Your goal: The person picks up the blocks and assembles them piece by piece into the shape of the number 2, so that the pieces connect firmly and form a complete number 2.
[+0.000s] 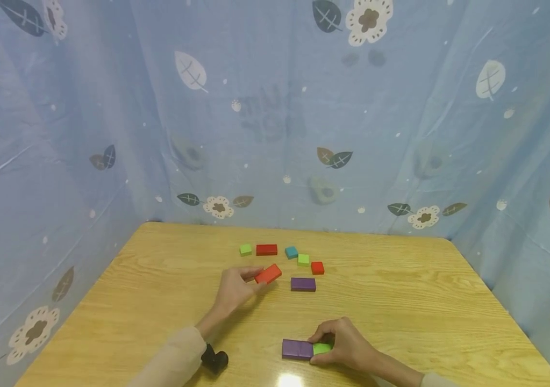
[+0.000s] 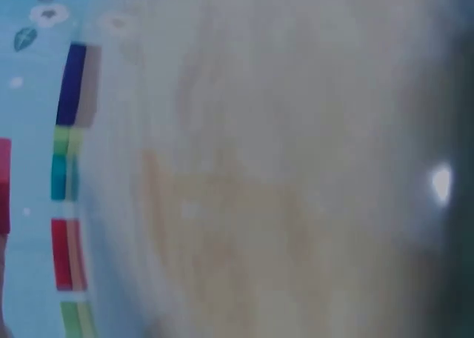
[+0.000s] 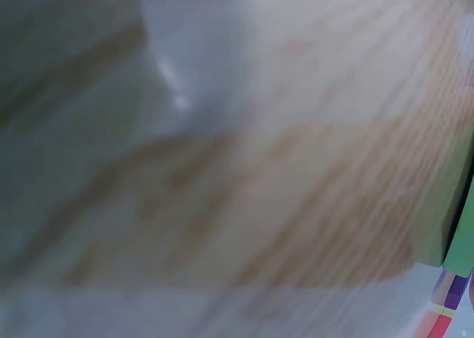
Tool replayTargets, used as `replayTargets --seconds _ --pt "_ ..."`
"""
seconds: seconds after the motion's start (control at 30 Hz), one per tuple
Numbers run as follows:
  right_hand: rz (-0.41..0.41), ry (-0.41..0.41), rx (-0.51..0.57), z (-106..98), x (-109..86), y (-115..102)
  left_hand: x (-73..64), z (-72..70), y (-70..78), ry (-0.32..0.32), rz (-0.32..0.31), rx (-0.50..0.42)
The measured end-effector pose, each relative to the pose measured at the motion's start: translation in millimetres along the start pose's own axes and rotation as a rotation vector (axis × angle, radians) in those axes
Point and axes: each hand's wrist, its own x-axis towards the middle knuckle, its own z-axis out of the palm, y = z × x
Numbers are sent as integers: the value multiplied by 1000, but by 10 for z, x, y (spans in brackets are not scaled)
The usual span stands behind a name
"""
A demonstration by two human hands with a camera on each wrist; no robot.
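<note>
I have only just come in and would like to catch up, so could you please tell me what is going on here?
A person is at work at a wooden table. The left hand holds a red block at an angle, while the right hand pinches a green block at one end of a purple block. Farther back lie another purple block, a small red block, a blue block, a long red block and two green cubes, none of them held.
</note>
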Motion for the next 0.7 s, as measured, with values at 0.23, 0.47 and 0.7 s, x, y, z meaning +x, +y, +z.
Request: replayTargets --seconds 0.23,0.47,0.7 --pt "5 3 -9 -1 4 8 -130 66 52 6 -138 -85" --pt "0 4 -17 -1 1 15 -289 153 155 -40 -254 -188" --pt "-23 8 -32 5 1 21 -441 254 230 -95 -248 -216"
